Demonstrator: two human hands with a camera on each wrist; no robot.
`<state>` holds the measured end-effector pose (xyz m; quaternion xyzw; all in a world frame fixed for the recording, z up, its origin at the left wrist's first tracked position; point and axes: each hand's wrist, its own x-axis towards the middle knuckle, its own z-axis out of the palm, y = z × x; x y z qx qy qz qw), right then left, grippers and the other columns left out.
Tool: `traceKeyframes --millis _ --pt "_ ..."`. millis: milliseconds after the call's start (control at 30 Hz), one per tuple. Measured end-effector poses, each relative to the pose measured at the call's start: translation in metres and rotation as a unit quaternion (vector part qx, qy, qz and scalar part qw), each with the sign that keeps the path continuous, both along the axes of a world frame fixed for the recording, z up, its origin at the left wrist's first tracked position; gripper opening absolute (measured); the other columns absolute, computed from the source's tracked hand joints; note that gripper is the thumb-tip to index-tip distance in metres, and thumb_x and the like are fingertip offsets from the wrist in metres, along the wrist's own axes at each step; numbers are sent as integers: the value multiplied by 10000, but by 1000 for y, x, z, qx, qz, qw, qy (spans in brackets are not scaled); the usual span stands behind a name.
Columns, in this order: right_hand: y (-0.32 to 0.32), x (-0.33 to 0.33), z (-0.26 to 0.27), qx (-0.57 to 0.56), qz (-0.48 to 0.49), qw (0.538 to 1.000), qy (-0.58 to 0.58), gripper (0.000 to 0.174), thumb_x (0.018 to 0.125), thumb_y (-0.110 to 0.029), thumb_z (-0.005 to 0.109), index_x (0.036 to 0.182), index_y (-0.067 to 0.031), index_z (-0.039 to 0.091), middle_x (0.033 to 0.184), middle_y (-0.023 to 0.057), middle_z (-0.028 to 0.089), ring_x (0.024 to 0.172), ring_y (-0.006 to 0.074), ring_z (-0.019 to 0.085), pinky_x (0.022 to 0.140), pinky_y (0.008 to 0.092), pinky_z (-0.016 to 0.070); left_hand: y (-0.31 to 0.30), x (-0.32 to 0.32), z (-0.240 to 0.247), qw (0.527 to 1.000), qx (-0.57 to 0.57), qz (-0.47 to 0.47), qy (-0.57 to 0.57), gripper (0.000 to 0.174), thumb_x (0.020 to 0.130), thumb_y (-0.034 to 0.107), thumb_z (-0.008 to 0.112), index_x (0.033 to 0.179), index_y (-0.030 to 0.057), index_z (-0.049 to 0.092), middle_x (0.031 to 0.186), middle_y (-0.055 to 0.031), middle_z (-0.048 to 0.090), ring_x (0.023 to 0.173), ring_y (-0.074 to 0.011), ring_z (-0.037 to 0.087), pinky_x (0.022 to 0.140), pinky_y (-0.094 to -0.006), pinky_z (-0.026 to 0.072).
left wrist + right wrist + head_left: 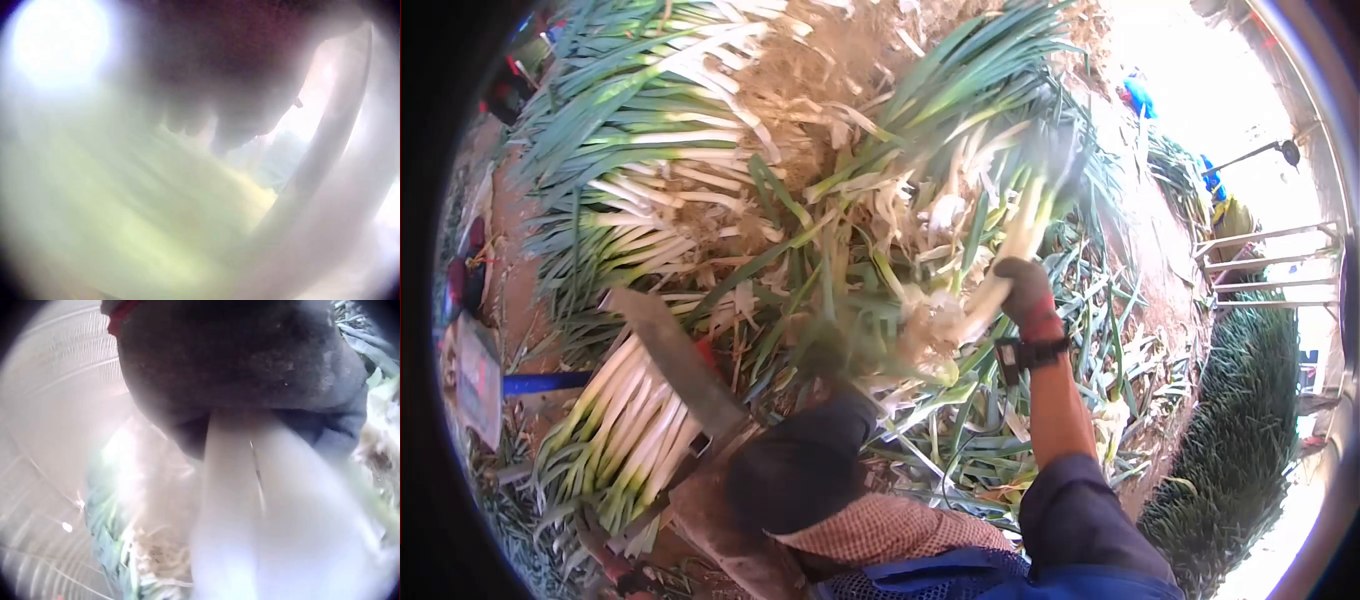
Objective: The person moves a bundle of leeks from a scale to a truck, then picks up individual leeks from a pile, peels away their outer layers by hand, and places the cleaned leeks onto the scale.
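Note:
My right hand, in a dark glove with a red cuff, grips the white stems of several leeks. Their roots point down toward my body, and their green tops reach up and away. Up close in the right wrist view, the pale leek stems come out from under the curled glove. My left hand, also dark-gloved, is blurred beside the root ends, among green leaves. In the left wrist view, blurred pale green stalks or leaves lie just below its fingers; I cannot tell whether it holds them.
Leeks are heaped at upper left, roots inward. A bundle of leeks lies at lower left beside a flat metal bar. Loose leaf trimmings cover the ground around my hands. A metal frame stands at right.

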<state>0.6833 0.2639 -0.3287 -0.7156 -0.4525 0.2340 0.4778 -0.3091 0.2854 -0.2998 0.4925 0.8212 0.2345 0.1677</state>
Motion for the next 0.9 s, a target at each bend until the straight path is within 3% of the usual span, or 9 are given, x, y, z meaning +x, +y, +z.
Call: traceKeyframes --millis 67,167,267,433,533,633,733,800,900 --pt "-5 -40 53 42 -173 899 400 240 753 20 655 989 54 681 846 130 688 770 246 678 709 353 552 -10 15 39 988 109 18 -113 413 1025 135 551 1391 -54 536 1407 -165 567 1257 -243 570 1073 -355 448" --pt "-28 -55 85 -29 -167 950 264 307 736 9 666 1038 57 655 865 100 686 752 215 668 697 338 545 -16 119 120 933 260 106 -224 383 1030 110 521 1377 -47 557 1399 -160 572 1239 -244 589 1082 -352 458" --pt "-47 -75 107 41 -131 960 244 367 718 16 660 1081 51 628 888 79 683 754 174 653 686 305 532 -17 224 175 902 333 -2 -274 359 1029 122 521 1339 -48 587 1337 -161 613 1206 -257 610 1062 -351 479" --pt "-64 -125 174 37 -75 990 117 385 748 -41 640 1120 52 604 902 67 669 774 144 636 696 296 524 -1 411 201 903 248 -192 -295 334 976 94 593 1285 -27 635 1169 -121 699 1083 -231 661 997 -367 527" --pt "-67 -144 181 26 -18 999 13 412 776 -83 616 1158 67 579 889 146 676 769 243 667 715 365 539 6 515 187 806 140 -381 -430 356 923 51 663 1271 -17 628 1293 -94 631 1124 -192 629 970 -321 519" --pt "-60 -182 208 -15 16 996 -92 423 785 -76 602 1187 52 571 1002 281 662 872 415 679 788 460 550 8 596 190 737 16 -365 -569 405 959 90 642 1348 21 557 1239 -108 628 1104 -196 625 951 -319 521" --pt "-48 -217 196 -76 89 968 -221 572 768 -109 655 1305 12 499 1161 287 597 1018 440 618 882 493 523 21 648 168 682 109 -359 -628 376 948 89 643 1307 2 577 1136 -111 665 996 -195 659 854 -310 539" --pt "-47 -244 189 -23 147 957 -250 604 759 -127 669 1323 4 497 1133 255 606 1025 438 609 891 489 517 21 645 185 662 24 -227 -714 366 899 79 675 1239 -38 603 1007 -107 697 863 -186 682 763 -299 545" --pt "-32 -223 179 12 290 954 74 465 823 -133 663 1257 12 581 1154 223 637 1020 383 629 928 463 518 33 608 171 652 95 -141 -739 386 822 39 689 1190 -24 591 849 -64 625 717 -160 605 690 -311 546"
